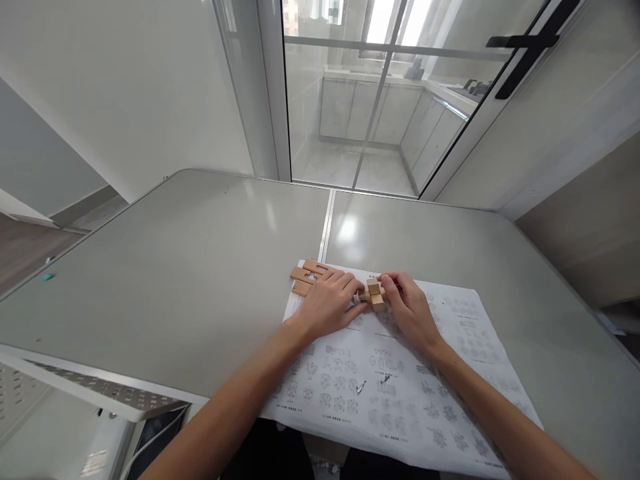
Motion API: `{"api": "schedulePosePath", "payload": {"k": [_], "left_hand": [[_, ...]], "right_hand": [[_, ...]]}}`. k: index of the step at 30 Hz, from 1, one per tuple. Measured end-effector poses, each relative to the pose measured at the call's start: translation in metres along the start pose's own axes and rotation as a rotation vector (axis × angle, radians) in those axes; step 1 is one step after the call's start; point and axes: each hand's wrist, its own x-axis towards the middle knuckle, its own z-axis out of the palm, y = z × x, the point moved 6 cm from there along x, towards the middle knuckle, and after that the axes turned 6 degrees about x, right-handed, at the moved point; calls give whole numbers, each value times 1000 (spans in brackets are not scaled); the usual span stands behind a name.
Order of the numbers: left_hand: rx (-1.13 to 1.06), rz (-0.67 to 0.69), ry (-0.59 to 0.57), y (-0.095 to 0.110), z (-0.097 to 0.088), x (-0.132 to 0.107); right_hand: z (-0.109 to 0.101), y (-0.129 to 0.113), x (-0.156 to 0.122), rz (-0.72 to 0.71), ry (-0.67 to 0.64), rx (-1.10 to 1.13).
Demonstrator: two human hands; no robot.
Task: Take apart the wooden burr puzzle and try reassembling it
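Between my two hands is a small light-wood block puzzle (377, 297) made of interlocking square-ended pieces. My left hand (333, 301) grips its left side with thumb and fingertips. On the opposite side, my right hand (409, 308) pinches it with fingers curled in; part of the puzzle is hidden behind the fingers. Beyond and to the left of my left hand lie several flat reddish-wood pieces (303, 275), some with slots cut in them. Under both hands is a large white instruction sheet (360, 407) printed with rows of assembly drawings.
The sheet lies on a grey table (200, 280) with a metal seam (327, 223) across it, and hangs over the near edge. A glass door (380, 113) with a black handle (523, 43) stands beyond. A perforated white shelf (100, 393) is at lower left.
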Motion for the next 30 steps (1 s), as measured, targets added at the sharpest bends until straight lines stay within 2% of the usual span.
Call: {"api": "schedulePosePath", "payload": {"k": [8, 21, 30], "left_hand": [[-27, -5, 12, -1, -1, 0], [-172, 5, 22, 6, -10, 2], [-177, 15, 23, 6, -10, 2]], "right_hand": [[2, 1, -3, 60, -48, 44], [2, -1, -4, 5, -43, 56], [4, -3, -5, -17, -69, 79]]}}
